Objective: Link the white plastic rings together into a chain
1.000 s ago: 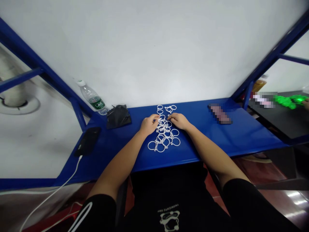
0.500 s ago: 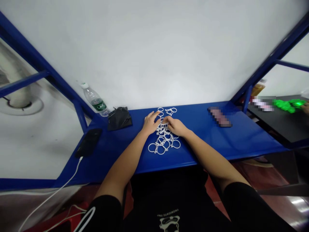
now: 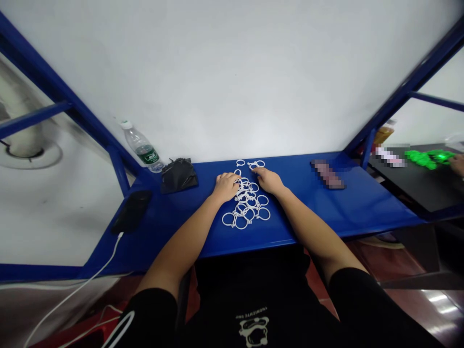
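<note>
Many thin white plastic rings, each with a small clip-like tab, lie overlapping in a pile (image 3: 246,205) on the blue table (image 3: 203,227). At the pile's far left edge, my left hand (image 3: 227,186) rests palm down, its fingers loosely bent over some rings and apart. My right hand (image 3: 270,181) is at the back right, fingers curled and fingertips together at the edge of a white ring (image 3: 253,166) in a small back group. Its thumb is mostly hidden. Another loose ring (image 3: 240,163) lies by the wall.
A water bottle (image 3: 145,152), a crumpled black bag (image 3: 178,175) and a black phone (image 3: 132,211) with a white cable are on the left. A blurred pinkish object (image 3: 328,175) lies on the right. Another person's hand (image 3: 457,163) is near bright green items (image 3: 427,158).
My right hand has moved from the pile to the small group of rings at the back. My left hand has shifted slightly nearer, its fingers now more bent over the rings.
</note>
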`<state>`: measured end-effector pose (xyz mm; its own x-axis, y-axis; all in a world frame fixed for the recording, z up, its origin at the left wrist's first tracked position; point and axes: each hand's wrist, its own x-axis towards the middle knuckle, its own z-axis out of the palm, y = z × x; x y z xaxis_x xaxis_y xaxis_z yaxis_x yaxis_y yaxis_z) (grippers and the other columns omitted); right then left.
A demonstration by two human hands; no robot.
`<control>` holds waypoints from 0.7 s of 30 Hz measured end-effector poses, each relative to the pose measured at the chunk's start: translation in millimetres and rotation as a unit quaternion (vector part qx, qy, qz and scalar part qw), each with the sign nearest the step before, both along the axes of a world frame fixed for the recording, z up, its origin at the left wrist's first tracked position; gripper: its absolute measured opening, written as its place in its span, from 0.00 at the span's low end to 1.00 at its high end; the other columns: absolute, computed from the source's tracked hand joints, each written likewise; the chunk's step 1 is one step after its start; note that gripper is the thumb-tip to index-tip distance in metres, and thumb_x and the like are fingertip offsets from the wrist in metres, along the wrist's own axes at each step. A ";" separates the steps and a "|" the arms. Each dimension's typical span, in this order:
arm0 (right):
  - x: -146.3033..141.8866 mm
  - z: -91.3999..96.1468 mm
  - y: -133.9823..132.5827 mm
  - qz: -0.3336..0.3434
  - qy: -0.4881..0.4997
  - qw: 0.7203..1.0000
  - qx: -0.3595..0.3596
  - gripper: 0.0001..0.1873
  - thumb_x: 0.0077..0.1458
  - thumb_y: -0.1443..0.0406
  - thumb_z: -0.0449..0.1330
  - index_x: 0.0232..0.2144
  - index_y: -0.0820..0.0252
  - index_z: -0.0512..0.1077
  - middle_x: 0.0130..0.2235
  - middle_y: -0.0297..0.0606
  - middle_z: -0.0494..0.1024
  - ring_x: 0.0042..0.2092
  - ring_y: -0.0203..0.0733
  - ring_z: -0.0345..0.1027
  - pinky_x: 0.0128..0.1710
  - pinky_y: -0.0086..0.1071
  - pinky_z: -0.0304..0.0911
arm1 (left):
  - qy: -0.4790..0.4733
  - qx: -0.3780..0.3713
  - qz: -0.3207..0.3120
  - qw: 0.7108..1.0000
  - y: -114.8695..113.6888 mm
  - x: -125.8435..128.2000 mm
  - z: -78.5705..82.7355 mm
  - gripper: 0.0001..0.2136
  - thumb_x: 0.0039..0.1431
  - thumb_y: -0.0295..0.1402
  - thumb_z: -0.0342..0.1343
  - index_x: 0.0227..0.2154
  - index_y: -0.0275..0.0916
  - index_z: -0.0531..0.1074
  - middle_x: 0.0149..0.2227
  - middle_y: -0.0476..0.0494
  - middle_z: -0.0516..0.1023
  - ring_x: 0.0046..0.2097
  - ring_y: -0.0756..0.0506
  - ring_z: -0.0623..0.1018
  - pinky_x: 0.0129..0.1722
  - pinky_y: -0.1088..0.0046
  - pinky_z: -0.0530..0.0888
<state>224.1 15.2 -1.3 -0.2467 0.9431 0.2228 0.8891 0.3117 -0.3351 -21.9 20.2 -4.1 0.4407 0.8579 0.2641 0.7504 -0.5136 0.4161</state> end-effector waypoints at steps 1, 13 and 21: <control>-1.0 0.7 -1.4 0.008 -0.009 1.000 -0.003 0.26 0.63 0.75 0.53 0.59 0.52 0.75 0.64 0.39 0.75 0.62 0.49 0.72 0.60 0.40 0.69 | 0.006 -0.001 0.004 1.000 -1.1 -1.1 1.0 0.18 0.65 0.26 0.52 0.52 0.46 0.79 0.57 0.41 0.80 0.59 0.35 0.74 0.60 0.51 0.65; -1.1 6.2 -8.1 0.027 0.007 1.000 -0.011 0.12 0.69 0.65 0.57 0.48 0.55 0.80 0.50 0.42 0.82 0.50 0.45 0.76 0.51 0.33 0.68 | 0.001 0.000 0.032 1.000 -9.5 -1.0 4.8 0.19 0.75 0.35 0.45 0.56 0.47 0.79 0.56 0.41 0.79 0.58 0.37 0.74 0.59 0.54 0.66; -2.5 5.8 -10.6 0.019 0.093 0.995 -0.018 0.14 0.68 0.65 0.54 0.51 0.58 0.77 0.44 0.40 0.85 0.43 0.45 0.78 0.44 0.32 0.68 | -0.088 0.073 0.062 0.992 -4.4 -4.0 2.3 0.13 0.71 0.31 0.53 0.52 0.43 0.80 0.52 0.41 0.82 0.54 0.38 0.78 0.56 0.58 0.69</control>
